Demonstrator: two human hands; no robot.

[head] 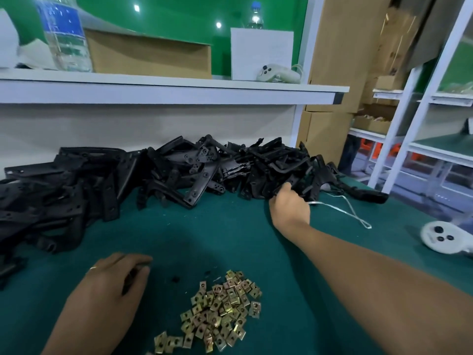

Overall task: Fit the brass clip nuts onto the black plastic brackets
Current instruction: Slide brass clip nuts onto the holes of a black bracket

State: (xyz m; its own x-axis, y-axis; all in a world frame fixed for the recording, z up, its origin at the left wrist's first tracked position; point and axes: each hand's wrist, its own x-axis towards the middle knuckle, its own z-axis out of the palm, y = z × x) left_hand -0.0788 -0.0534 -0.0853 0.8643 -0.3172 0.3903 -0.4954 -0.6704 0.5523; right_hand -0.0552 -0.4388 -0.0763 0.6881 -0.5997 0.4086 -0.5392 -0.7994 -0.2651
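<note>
A long heap of black plastic brackets (pixel 179 172) runs across the back of the green table. My right hand (pixel 289 206) reaches into the heap's right end and grips one black bracket (pixel 299 187) there. A pile of brass clip nuts (pixel 220 308) lies on the mat near the front edge. My left hand (pixel 115 285) rests on the mat left of the nuts, its fingers curled round a small dark part (pixel 133 274) that is mostly hidden.
A white controller (pixel 440 238) and a thin white strap (pixel 350 208) lie on the table's right side. Above the heap runs a white shelf (pixel 179 90) with a water bottle (pixel 64 34), a cardboard box and a second controller. Racks stand at the right.
</note>
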